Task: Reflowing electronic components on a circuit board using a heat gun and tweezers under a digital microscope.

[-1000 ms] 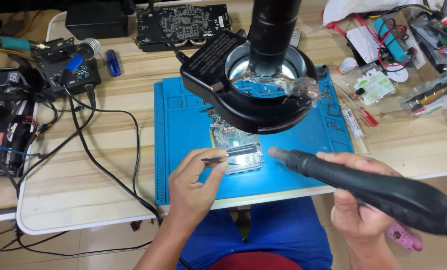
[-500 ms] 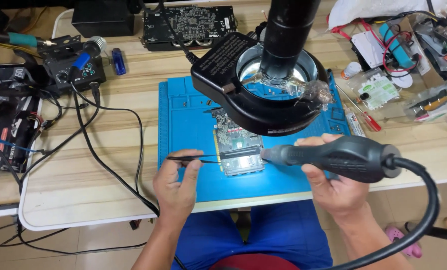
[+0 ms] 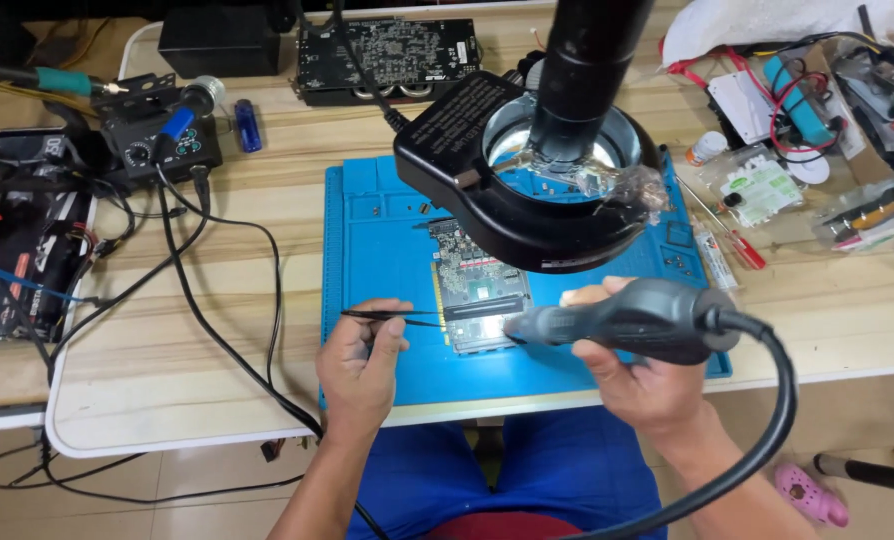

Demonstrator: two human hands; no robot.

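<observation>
Bright, even overhead light with soft shadows beneath the hands; the microscope's ring lamp [image 3: 557,185] glares white on crinkled plastic film [image 3: 607,180]; sharp centre, mild wide-angle bowing of the table edge [image 3: 167,440].

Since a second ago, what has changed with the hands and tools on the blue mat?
The right hand swung its grey hot-air handpiece round from pointing diagonally to lying level, nozzle now at the green circuit board. The left hand kept its black tweezers, tips at the board's edge. Board, blue silicone mat and black ring-light microscope stayed put.
</observation>
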